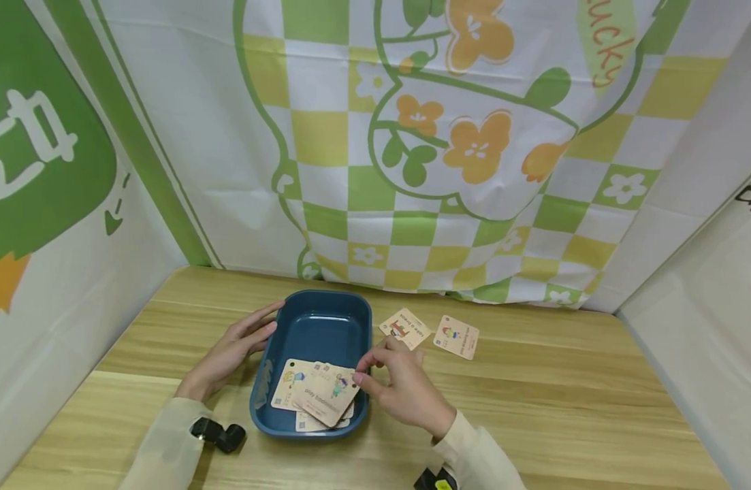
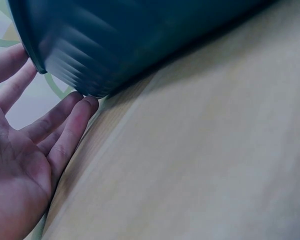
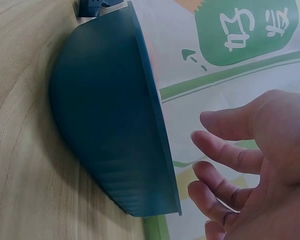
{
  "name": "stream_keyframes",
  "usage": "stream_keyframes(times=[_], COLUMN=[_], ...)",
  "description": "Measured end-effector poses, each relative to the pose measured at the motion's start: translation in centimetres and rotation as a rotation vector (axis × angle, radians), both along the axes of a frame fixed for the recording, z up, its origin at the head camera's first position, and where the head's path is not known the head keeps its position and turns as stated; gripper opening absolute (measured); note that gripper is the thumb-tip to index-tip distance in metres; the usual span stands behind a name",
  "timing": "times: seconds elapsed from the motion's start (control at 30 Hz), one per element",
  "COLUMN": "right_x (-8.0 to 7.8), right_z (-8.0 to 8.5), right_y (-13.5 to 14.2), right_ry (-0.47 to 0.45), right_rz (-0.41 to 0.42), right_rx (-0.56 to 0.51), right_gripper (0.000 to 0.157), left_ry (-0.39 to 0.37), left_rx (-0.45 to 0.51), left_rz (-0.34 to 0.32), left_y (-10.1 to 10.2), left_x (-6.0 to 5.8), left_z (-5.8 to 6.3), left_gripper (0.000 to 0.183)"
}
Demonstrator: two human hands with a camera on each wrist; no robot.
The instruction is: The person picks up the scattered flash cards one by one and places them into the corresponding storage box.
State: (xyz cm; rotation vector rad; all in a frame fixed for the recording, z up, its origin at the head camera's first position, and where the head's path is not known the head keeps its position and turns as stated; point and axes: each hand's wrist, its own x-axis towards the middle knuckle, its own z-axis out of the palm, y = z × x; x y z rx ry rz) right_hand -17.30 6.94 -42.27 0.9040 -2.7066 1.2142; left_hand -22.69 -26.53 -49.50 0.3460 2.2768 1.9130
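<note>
A deep blue rectangular tray (image 1: 314, 297) stands on the wooden table. Illustrated cards (image 1: 327, 397) lie overlapped at its near end, the top one reading "play badminton". My left hand (image 1: 231, 354) touches the tray's left side with fingers extended. In the left wrist view, fingertips (image 2: 90, 100) meet the tray's wall low down, near the table. Over the tray's right rim is my right hand (image 1: 406, 384), thumb and index finger by the top card's corner. The right wrist view shows that hand (image 3: 255, 165) with fingers loosely bent, nothing visible between thumb and index finger.
To the tray's right, two more cards lie on the table: a "take a break" card (image 1: 414, 328) and another picture card (image 1: 457, 337). A checkered, flowered cloth (image 1: 412, 231) hangs along the table's back edge. White printed panels rise at both sides.
</note>
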Motion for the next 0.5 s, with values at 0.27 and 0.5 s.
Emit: stream_keyframes(times=[0.27, 0.5], right_x=[0.0, -0.2], right_z=[0.0, -0.2], right_y=[0.2, 1.0], right_ry=[-0.016, -0.009], right_rz=[0.001, -0.014], right_rx=[0.006, -0.009], right_gripper=[0.005, 0.004], left_ry=[-0.02, -0.02], left_rx=[0.001, 0.003], left_rz=[0.009, 0.011], left_y=[0.0, 0.1], left_x=[0.1, -0.1], left_z=[0.0, -0.1], left_gripper=[0.058, 0.057])
